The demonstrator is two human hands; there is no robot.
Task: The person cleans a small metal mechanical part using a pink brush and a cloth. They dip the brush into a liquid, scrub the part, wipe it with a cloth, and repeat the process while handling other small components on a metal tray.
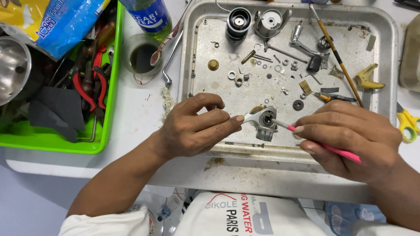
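reel body showing grey cast metal, dull sheen | pink brush looking smooth glossy plastic | tray showing matt metal, scuffed, grimy | green bin shining glossy plastic | surface looking smooth white, stained | scissors wearing yellow plastic handles

Pink brush, green bin

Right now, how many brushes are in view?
2: a pink-handled brush in the right hand, and a long wooden-handled brush lying across the metal tray. Others may be hidden.
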